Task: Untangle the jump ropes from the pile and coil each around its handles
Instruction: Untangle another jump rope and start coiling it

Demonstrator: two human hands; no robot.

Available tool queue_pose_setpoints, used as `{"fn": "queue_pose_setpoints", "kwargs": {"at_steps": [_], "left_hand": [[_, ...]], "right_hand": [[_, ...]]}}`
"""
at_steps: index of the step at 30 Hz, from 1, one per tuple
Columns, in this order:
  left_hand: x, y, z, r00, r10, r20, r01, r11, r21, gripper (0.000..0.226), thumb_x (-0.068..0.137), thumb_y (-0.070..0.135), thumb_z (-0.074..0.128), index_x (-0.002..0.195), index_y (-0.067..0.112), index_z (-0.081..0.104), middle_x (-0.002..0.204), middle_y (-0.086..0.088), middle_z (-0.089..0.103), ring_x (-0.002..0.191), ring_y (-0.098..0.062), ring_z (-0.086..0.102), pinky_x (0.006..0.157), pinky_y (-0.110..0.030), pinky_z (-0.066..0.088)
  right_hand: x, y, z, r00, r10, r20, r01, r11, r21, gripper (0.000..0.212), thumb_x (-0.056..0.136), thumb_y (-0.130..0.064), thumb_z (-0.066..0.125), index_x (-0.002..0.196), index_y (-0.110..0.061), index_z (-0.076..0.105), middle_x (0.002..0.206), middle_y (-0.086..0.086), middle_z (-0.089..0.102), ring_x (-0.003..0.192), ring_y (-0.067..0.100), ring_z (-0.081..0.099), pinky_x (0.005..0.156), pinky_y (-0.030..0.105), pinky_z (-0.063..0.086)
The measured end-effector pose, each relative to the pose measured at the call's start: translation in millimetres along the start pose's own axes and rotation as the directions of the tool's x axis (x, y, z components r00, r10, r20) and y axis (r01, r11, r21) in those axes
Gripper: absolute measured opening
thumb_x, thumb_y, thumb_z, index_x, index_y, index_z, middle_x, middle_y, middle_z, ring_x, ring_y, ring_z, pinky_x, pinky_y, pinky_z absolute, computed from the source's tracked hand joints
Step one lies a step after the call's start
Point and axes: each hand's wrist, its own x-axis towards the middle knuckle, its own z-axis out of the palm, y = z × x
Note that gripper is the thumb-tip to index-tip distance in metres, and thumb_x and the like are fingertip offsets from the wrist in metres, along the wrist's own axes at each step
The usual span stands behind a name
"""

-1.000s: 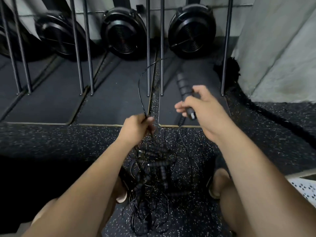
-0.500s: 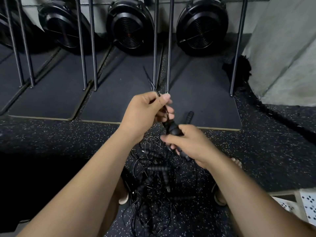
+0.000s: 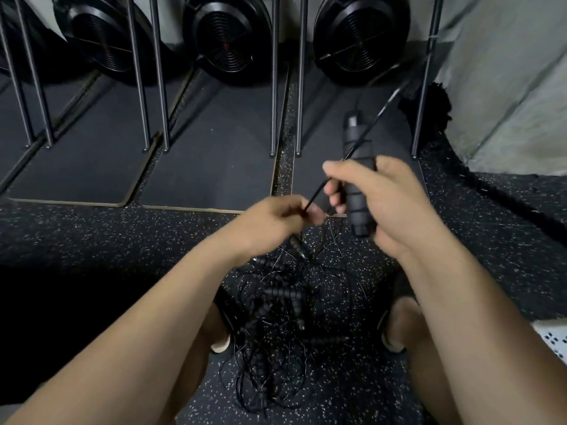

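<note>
Between your feet on the speckled rubber floor (image 3: pixel 92 240), the tangled pile of thin black jump ropes (image 3: pixel 276 317) lies loose. It should be light, limp and quick to snag, so draw out one strand at a time. Just above it your left hand (image 3: pixel 273 222) pinches a thin black cord (image 3: pixel 383 107). Your right hand (image 3: pixel 383 204) is curled round the black ribbed foam handle (image 3: pixel 359 179), likely the firm, grippy part to hold while winding. No bin or box shows. Beyond stand metal rack posts (image 3: pixel 274 87).
</note>
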Motion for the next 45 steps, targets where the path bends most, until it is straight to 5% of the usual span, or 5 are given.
{"fn": "queue_pose_setpoints", "kwargs": {"at_steps": [12, 19, 24, 32, 45], "left_hand": [[19.0, -25.3, 13.8, 0.991, -0.093, -0.098, 0.131, 0.844, 0.52, 0.022, 0.103, 0.044, 0.067, 0.091, 0.03, 0.077, 0.067, 0.011, 0.066, 0.053, -0.001, 0.057, 0.047, -0.015, 0.034], [12.8, 16.6, -0.1, 0.969, 0.083, -0.233, -0.004, 0.947, 0.32, 0.017, 0.102, 0.029, 0.072, 0.092, 0.016, 0.077, 0.073, 0.005, 0.077, 0.048, 0.007, 0.061, 0.048, -0.008, 0.039], [7.2, 24.9, -9.7, 0.942, 0.08, -0.326, -0.125, 0.985, -0.118, 0.029, 0.104, 0.021, 0.07, 0.096, -0.007, 0.067, 0.086, -0.01, 0.081, 0.07, -0.023, 0.076, 0.059, -0.026, 0.056], [2.2, 23.2, -24.2, 0.877, 0.02, -0.479, -0.223, 0.902, -0.37, 0.038, 0.108, 0.025, 0.063, 0.111, -0.013, 0.06, 0.095, -0.02, 0.077, 0.076, -0.021, 0.075, 0.065, -0.029, 0.055], [14.3, -19.4, 20.4, 0.972, -0.091, 0.215, 0.055, 0.985, 0.166, 0.017, 0.105, 0.015, 0.066, 0.111, 0.024, 0.079, 0.11, 0.014, 0.08, 0.113, -0.005, 0.071, 0.109, -0.027, 0.049]], "right_hand": [[9.0, -3.7, -28.9, 0.992, 0.067, -0.105, -0.038, 0.965, 0.26, 0.017, 0.09, -0.02, 0.084, 0.095, -0.015, 0.068, 0.075, 0.0, 0.065, 0.064, 0.012, 0.059, 0.056, 0.024, 0.05], [12.9, 48.4, -16.1, 0.963, 0.255, -0.083, -0.258, 0.966, -0.027, 0.027, 0.082, 0.005, 0.081, 0.096, -0.011, 0.065, 0.067, 0.002, 0.063, 0.06, 0.017, 0.058, 0.053, 0.028, 0.047], [3.8, 76.4, 8.6, 0.944, 0.327, 0.036, -0.32, 0.939, -0.129, 0.03, 0.09, 0.007, 0.071, 0.116, -0.006, 0.066, 0.096, 0.009, 0.075, 0.077, 0.018, 0.076, 0.056, 0.027, 0.056], [1.1, 85.6, 21.6, 0.991, 0.116, -0.064, -0.128, 0.963, -0.237, 0.026, 0.092, -0.003, 0.08, 0.113, -0.003, 0.066, 0.093, 0.01, 0.082, 0.083, 0.026, 0.082, 0.081, 0.043, 0.065], [2.8, 3.8, -15.6, 0.985, -0.115, -0.128, 0.135, 0.978, 0.158, 0.014, 0.098, 0.002, 0.069, 0.109, 0.0, 0.061, 0.095, 0.022, 0.08, 0.072, 0.023, 0.073, 0.063, 0.028, 0.058]]}}
